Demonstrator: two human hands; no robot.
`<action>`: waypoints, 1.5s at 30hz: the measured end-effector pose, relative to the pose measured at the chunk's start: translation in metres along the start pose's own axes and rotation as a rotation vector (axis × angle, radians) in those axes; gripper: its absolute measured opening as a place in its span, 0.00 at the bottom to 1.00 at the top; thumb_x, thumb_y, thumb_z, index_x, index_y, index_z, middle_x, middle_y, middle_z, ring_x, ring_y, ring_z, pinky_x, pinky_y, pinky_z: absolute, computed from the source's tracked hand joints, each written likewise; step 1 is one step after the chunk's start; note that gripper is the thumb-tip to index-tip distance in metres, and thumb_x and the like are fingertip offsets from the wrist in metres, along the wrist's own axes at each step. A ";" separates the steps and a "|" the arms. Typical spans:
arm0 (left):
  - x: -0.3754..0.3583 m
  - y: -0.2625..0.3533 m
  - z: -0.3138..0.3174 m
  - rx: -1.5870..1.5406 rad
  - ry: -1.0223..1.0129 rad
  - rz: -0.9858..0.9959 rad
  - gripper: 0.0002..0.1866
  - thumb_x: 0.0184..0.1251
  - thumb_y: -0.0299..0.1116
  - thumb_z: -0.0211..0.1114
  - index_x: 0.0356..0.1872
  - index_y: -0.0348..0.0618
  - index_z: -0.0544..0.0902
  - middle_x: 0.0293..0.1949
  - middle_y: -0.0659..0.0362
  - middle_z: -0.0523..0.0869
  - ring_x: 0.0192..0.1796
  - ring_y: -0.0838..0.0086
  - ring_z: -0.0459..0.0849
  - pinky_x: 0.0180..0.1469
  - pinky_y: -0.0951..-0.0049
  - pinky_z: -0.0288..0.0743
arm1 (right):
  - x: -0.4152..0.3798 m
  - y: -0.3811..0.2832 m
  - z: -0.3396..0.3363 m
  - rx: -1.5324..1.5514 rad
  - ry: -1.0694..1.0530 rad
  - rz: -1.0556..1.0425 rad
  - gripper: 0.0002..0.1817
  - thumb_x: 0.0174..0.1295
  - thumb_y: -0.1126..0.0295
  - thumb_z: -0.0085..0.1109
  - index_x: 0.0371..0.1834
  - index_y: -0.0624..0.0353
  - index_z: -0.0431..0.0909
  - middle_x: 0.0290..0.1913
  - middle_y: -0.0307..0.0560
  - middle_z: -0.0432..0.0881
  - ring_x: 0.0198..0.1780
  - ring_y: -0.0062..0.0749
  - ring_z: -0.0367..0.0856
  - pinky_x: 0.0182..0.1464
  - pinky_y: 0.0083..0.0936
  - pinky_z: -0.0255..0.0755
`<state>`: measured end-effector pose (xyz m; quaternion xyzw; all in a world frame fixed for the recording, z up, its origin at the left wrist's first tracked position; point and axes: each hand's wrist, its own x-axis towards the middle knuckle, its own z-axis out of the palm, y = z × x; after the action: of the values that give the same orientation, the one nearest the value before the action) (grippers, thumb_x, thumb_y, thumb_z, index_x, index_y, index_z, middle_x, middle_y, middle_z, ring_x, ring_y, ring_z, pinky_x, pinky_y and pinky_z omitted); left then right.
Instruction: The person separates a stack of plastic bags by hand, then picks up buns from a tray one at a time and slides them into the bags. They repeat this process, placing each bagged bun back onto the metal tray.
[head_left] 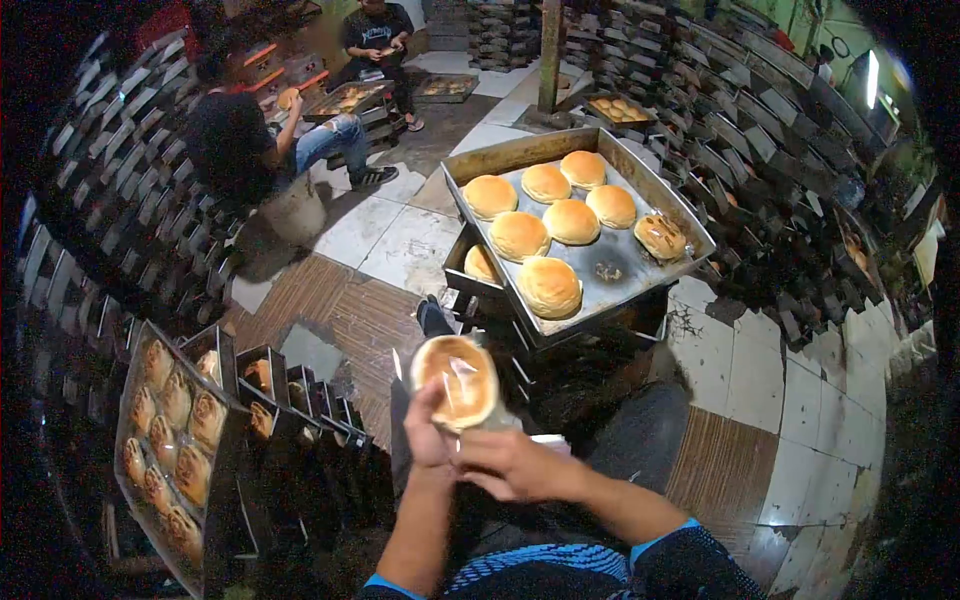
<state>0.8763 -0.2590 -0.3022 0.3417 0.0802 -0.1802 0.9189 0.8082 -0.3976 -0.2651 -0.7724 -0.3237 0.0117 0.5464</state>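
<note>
My left hand (428,430) holds a round golden bun (455,378) up in front of me, with the thumb across its near edge. Bright glints on the bun look like clear plastic wrapping round it. Close below the bun, my right hand (510,463) has its fingers curled together beside the left palm, pinching at the lower end of the wrapper. Ahead stands a metal tray (625,262) with several plain buns (571,221) on it. At its right side lies a darker bun (660,237) with a shiny, wrapped look.
Stacked trays support the front tray. At left, another tray (232,440) holds several wrapped buns (165,440) with printed marks. Two people (235,145) sit at the back left, handling buns. Tray stacks (700,130) line both sides; a post (550,55) stands behind.
</note>
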 end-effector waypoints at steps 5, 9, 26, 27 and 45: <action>0.012 0.033 -0.020 -0.144 0.087 0.092 0.33 0.66 0.56 0.48 0.61 0.39 0.74 0.53 0.49 0.83 0.52 0.57 0.84 0.53 0.54 0.81 | -0.014 -0.020 -0.028 0.583 -0.455 -0.042 0.09 0.64 0.68 0.64 0.34 0.64 0.80 0.32 0.49 0.81 0.36 0.41 0.81 0.39 0.34 0.74; -0.003 0.032 -0.028 -0.071 0.007 -0.096 0.34 0.69 0.55 0.45 0.64 0.37 0.71 0.59 0.46 0.79 0.58 0.55 0.81 0.61 0.56 0.77 | -0.013 0.034 -0.003 -0.355 0.441 0.179 0.15 0.52 0.69 0.72 0.43 0.60 0.84 0.38 0.47 0.83 0.40 0.41 0.83 0.50 0.35 0.76; -0.023 0.055 -0.094 1.306 -0.011 1.335 0.04 0.60 0.25 0.66 0.36 0.41 0.85 0.32 0.56 0.82 0.33 0.65 0.81 0.39 0.70 0.76 | 0.023 0.044 0.007 -0.405 0.720 -0.155 0.09 0.48 0.80 0.72 0.35 0.59 0.88 0.36 0.47 0.82 0.34 0.33 0.81 0.33 0.25 0.75; -0.014 0.050 -0.103 1.393 0.063 1.224 0.06 0.58 0.22 0.66 0.37 0.42 0.86 0.32 0.56 0.82 0.33 0.66 0.81 0.39 0.72 0.76 | 0.028 0.077 0.016 -0.304 0.699 0.025 0.09 0.48 0.80 0.71 0.34 0.60 0.88 0.35 0.48 0.82 0.34 0.33 0.82 0.33 0.24 0.75; -0.004 0.042 -0.121 1.094 0.365 0.538 0.07 0.66 0.24 0.67 0.30 0.30 0.83 0.28 0.61 0.84 0.31 0.83 0.76 0.35 0.81 0.70 | 0.047 0.134 0.065 -0.284 0.892 0.435 0.16 0.66 0.73 0.59 0.20 0.64 0.71 0.19 0.41 0.68 0.20 0.22 0.62 0.23 0.26 0.56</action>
<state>0.8855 -0.1489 -0.3671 0.7952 0.0432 0.1032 0.5960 0.8863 -0.3450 -0.3896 -0.8183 0.1108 -0.2497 0.5058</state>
